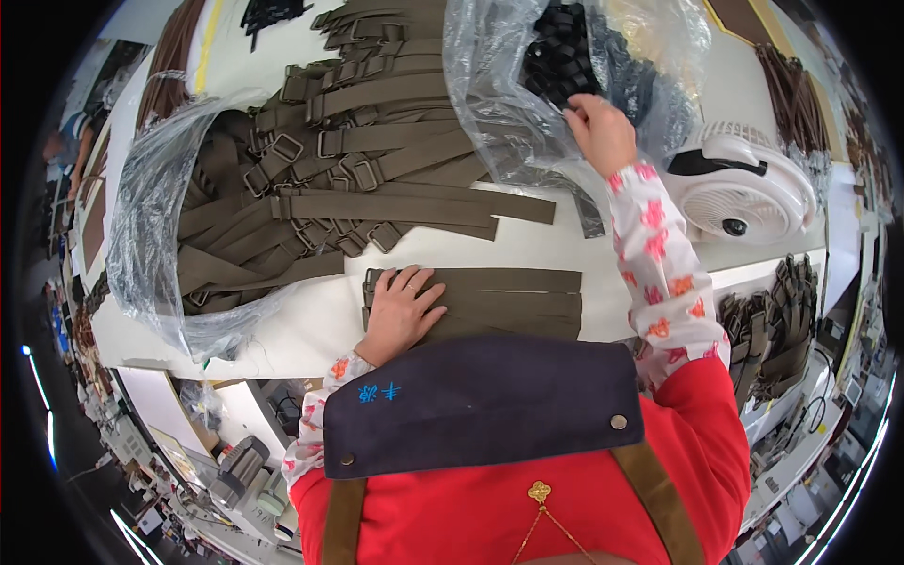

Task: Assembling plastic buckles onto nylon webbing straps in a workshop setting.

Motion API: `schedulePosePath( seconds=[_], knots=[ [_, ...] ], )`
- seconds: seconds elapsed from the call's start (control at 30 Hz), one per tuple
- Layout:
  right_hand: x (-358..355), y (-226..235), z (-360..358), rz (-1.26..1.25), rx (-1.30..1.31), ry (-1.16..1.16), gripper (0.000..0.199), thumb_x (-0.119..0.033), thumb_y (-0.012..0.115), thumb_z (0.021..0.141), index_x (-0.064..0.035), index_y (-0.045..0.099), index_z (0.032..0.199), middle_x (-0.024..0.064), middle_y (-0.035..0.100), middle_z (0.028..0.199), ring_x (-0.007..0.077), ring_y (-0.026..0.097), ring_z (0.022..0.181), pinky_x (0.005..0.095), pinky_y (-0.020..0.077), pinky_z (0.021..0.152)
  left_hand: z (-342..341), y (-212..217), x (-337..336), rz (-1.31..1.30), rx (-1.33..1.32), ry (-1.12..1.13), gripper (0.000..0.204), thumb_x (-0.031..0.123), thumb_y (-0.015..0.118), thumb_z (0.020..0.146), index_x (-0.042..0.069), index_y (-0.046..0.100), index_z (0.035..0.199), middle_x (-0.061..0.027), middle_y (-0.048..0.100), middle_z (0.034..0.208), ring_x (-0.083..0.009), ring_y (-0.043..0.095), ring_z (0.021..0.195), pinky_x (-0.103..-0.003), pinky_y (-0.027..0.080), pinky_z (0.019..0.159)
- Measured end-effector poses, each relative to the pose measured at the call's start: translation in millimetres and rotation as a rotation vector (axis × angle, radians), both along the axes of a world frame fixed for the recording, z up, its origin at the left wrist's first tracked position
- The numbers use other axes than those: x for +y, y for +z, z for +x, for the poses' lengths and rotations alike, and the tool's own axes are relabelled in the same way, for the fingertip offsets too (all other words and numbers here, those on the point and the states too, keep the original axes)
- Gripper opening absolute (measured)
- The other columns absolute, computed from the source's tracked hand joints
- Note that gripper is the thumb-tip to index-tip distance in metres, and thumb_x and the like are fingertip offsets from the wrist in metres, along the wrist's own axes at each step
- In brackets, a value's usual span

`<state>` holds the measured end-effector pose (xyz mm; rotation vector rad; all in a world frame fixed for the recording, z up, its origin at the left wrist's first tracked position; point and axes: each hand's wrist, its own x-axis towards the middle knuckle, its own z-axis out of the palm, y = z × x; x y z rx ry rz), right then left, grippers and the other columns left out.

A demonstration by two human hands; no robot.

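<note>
My left hand (403, 311) lies flat with its fingers spread on the left end of a neat row of olive webbing straps (513, 303), near the table's front edge. My right hand (603, 134) reaches to a clear plastic bag (499, 122) at the far right. Its fingers are curled together at the lower edge of a heap of small black plastic pieces (563, 56), perhaps buckles. What those fingertips pinch is hidden. Left of the bag spreads a large pile of olive straps with metal buckles (377, 141), some inside another clear plastic bag (151, 226).
A white fan (739, 193) stands right of my right forearm. More olive straps (777, 320) hang or lie at the right edge. Bundles of brown cords (796, 99) sit at the far right and far left. A machine (240, 471) is below the table at left.
</note>
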<state>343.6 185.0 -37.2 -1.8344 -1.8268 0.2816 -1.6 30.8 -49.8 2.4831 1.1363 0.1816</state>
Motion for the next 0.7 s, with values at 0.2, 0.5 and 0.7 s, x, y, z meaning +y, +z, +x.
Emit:
schedulePosePath(
  seconds=[0.2,0.5,0.7],
  knots=[
    [39.6,-46.3,7.2,-0.075,-0.081,-0.103,0.018,-0.027,0.068,0.077,-0.0102,0.068,0.082,0.0099,0.061,0.088,0.0316,0.061,0.080,0.0405,0.0488,0.069,19.7,2.1,40.8,0.036,-0.189,0.074,0.029,0.015,0.066,0.077,0.006,0.060,0.104,-0.0094,0.054,0.114,-0.0270,0.049,0.109,-0.039,0.036,0.094],
    [-62.1,-21.1,17.7,-0.149,0.788,-0.054,0.012,-0.003,0.068,0.079,0.0008,0.059,0.086,0.0055,0.059,0.095,0.0078,0.056,0.071,0.0215,0.0454,0.065,56.1,-28.6,100.1,0.269,0.036,0.005,0.033,0.011,0.066,0.071,0.008,0.060,0.103,-0.0053,0.053,0.099,-0.0232,0.051,0.094,-0.036,0.037,0.081],
    [-128.1,14.8,-27.2,-0.330,1.189,-0.043,0.029,0.002,0.064,0.080,0.0000,0.057,0.108,0.0044,0.059,0.097,0.0077,0.057,0.074,0.0207,0.0473,0.066,53.1,-36.0,100.2,0.247,0.007,-0.059,0.031,0.011,0.069,0.068,0.009,0.058,0.097,-0.0048,0.053,0.096,-0.0223,0.050,0.094,-0.035,0.037,0.078]
  ],
)
